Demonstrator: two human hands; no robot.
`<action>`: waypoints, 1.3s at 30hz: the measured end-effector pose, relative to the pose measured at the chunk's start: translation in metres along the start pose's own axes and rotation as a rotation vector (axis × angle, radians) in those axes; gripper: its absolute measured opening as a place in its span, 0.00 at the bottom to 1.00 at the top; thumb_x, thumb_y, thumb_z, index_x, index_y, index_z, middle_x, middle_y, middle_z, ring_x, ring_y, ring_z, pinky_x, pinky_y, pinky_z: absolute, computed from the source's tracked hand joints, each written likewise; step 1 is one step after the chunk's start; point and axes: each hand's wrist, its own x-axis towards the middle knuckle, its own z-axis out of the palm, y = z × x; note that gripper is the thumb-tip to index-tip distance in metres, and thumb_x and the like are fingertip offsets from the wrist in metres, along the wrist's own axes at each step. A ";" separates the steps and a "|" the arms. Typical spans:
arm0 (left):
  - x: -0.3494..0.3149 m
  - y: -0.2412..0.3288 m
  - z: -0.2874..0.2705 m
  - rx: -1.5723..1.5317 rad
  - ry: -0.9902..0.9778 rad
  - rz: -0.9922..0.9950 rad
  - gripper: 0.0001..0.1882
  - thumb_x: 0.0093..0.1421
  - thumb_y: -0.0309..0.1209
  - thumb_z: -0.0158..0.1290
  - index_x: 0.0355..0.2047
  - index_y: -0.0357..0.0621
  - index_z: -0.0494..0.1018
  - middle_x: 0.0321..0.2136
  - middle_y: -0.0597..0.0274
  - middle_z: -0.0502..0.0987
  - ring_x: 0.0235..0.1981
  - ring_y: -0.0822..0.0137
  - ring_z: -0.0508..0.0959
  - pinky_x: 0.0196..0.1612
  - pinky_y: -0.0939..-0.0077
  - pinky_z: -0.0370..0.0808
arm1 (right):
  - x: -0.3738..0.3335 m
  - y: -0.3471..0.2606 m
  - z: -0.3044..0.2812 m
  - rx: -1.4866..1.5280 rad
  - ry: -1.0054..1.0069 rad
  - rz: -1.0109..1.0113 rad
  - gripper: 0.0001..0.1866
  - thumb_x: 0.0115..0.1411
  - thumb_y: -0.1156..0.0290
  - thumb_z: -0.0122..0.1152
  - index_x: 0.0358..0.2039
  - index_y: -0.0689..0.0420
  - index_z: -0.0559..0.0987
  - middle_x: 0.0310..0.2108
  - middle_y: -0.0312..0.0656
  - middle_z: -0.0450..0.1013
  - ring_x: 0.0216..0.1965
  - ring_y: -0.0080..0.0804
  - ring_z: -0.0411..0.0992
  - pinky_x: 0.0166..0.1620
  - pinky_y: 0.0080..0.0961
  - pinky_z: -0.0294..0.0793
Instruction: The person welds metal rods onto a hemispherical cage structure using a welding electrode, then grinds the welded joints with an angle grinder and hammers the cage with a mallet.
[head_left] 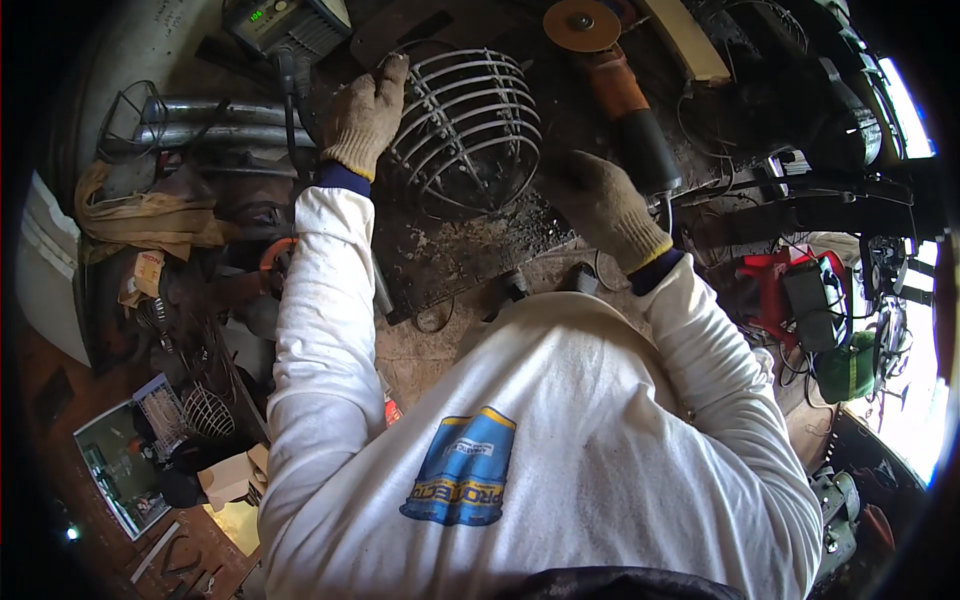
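Note:
On the dark, dirty workbench (440, 270) a cage of curved metal bars (470, 130) lies with its narrow end toward me. My left hand (365, 115), in a beige knitted glove, is at the cage's left side. Its fingers are stretched out and reach the outer bars; no grip shows. To the right of the cage is my right hand (605, 205), gloved alike, with its back turned up. Deep shadow hides its fingers, so what they hold, if anything, does not show. Beyond that hand lies an orange and black angle grinder (625, 105) with a tan disc.
A power unit with a lit green display (285, 28) stands at the back left. Metal tubes (215, 120) and a brown cloth (150, 215) lie at left. A wooden bar (690, 45) lies behind the grinder. At right are red and green tool-like items (775, 290) and cables.

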 end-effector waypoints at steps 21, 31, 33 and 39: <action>-0.011 0.024 -0.020 0.016 -0.077 -0.040 0.43 0.67 0.67 0.38 0.39 0.35 0.82 0.38 0.30 0.81 0.45 0.33 0.81 0.51 0.46 0.79 | 0.023 0.007 0.053 0.283 -0.077 0.054 0.18 0.68 0.57 0.53 0.49 0.55 0.80 0.40 0.54 0.80 0.45 0.53 0.79 0.48 0.41 0.75; -0.003 0.018 -0.014 -0.013 -0.117 -0.009 0.38 0.66 0.66 0.43 0.36 0.39 0.81 0.37 0.32 0.81 0.44 0.35 0.81 0.48 0.46 0.79 | 0.010 -0.001 -0.025 -0.079 0.411 -0.283 0.22 0.62 0.54 0.64 0.51 0.54 0.80 0.39 0.49 0.80 0.42 0.52 0.79 0.49 0.43 0.77; -0.001 0.018 -0.014 -0.005 -0.126 0.011 0.39 0.67 0.66 0.41 0.37 0.39 0.82 0.38 0.32 0.81 0.46 0.35 0.81 0.50 0.46 0.78 | 0.015 0.003 -0.050 -0.578 0.698 -0.220 0.29 0.58 0.52 0.69 0.56 0.54 0.77 0.47 0.53 0.78 0.49 0.51 0.77 0.53 0.43 0.77; 0.000 0.037 -0.017 0.111 -0.186 -0.078 0.45 0.67 0.69 0.32 0.40 0.37 0.83 0.43 0.29 0.80 0.49 0.34 0.79 0.55 0.46 0.76 | 0.017 0.004 -0.033 -0.511 0.589 -0.268 0.37 0.58 0.50 0.69 0.64 0.55 0.71 0.52 0.57 0.74 0.57 0.51 0.72 0.56 0.44 0.75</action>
